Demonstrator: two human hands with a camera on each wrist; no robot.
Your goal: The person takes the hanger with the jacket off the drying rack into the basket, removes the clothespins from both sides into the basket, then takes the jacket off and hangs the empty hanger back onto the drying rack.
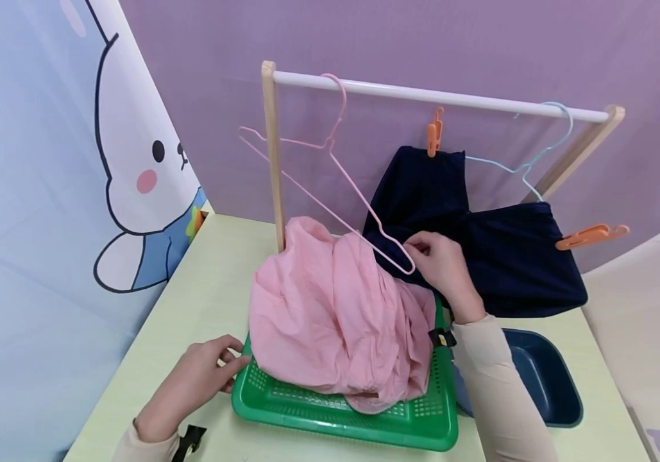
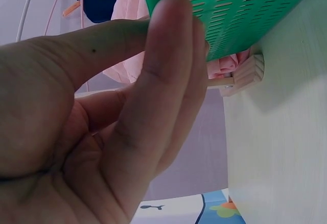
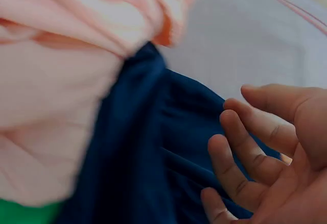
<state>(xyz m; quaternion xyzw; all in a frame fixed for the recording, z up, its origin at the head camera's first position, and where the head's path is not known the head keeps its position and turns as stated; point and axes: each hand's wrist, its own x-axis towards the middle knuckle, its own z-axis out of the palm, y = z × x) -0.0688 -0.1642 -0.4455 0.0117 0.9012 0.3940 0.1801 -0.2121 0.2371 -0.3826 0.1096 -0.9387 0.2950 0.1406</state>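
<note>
A crumpled pink garment (image 1: 330, 308) with a zip lies in a green basket (image 1: 341, 427). My left hand (image 1: 205, 372) grips the basket's left rim between thumb and fingers; the fingers (image 2: 158, 81) hide part of that contact. My right hand (image 1: 442, 266) is beside the lower right corner of a pink hanger (image 1: 358, 189), which hangs on the rack. Its fingers (image 3: 245, 173) are spread and loosely bent, with nothing between them in the right wrist view. Behind that hand, navy shorts (image 1: 514, 256) hang from a light-blue hanger (image 1: 528, 165), held by orange clips (image 1: 589, 237).
A rack with a white rail (image 1: 445, 96) and wooden posts (image 1: 274, 160) stands at the back, against a purple backdrop. Right of the basket sits a dark blue basin (image 1: 543, 378), partly behind my right forearm. The pale tabletop (image 1: 191, 289) shows on the left.
</note>
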